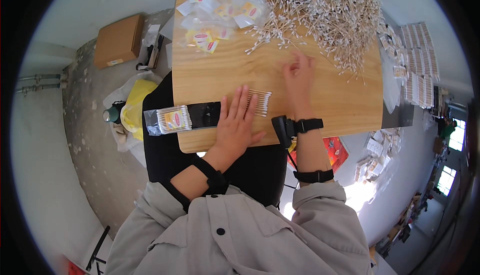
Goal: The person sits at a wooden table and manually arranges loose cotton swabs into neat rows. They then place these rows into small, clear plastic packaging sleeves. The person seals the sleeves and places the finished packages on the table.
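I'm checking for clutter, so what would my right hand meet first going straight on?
Your right hand would probably meet the near edge of the cotton swab pile, though motion blur leaves its height unclear.

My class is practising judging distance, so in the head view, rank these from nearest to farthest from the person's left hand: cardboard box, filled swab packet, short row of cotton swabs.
1. Short row of cotton swabs: immediately right of the left hand.
2. Filled swab packet: left of the hand.
3. Cardboard box: upper left, on the floor.
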`<state>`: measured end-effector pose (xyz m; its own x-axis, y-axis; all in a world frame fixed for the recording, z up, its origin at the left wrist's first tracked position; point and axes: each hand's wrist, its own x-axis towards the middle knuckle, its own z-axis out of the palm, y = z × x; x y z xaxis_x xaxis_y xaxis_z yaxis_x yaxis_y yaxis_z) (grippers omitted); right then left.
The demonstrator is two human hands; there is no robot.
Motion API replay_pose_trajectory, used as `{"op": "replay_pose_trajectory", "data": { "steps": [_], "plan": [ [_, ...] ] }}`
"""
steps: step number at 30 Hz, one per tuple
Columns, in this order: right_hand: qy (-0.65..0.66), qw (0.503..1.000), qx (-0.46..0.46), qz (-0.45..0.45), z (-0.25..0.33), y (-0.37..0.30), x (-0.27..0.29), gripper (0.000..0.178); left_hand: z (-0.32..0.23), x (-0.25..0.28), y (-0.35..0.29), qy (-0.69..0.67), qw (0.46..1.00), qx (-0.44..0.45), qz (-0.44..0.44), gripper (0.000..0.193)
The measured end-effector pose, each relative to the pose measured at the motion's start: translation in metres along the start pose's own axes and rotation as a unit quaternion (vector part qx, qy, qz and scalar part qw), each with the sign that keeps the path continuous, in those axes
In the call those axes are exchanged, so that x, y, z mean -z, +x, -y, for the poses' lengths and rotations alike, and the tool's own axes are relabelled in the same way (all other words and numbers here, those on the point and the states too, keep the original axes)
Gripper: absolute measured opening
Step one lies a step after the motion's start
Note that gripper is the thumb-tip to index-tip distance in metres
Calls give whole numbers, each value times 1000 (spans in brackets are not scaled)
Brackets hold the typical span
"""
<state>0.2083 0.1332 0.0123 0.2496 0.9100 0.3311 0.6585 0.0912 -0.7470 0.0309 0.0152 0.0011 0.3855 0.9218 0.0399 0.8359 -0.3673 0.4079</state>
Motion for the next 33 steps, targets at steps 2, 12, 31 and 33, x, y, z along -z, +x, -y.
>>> {"op": "replay_pose_trajectory", "data": {
  "steps": [2,12,31,33],
  "plan": [
    [-77,990,7,-121,-15,14,-8,14,-1,1,1,5,1000,-4,2,107],
    [-102,994,-15,35,-58,5,25,13,0,4,-1,-14,1000,2,5,111],
    [400,897,-185,-17,6,-95,-9,46,5,13,2,-82,995,46,-37,124],
    [393,901,-175,-47,11,-103,-19,45,14,15,8,-41,996,74,-26,125]
  ]
}}
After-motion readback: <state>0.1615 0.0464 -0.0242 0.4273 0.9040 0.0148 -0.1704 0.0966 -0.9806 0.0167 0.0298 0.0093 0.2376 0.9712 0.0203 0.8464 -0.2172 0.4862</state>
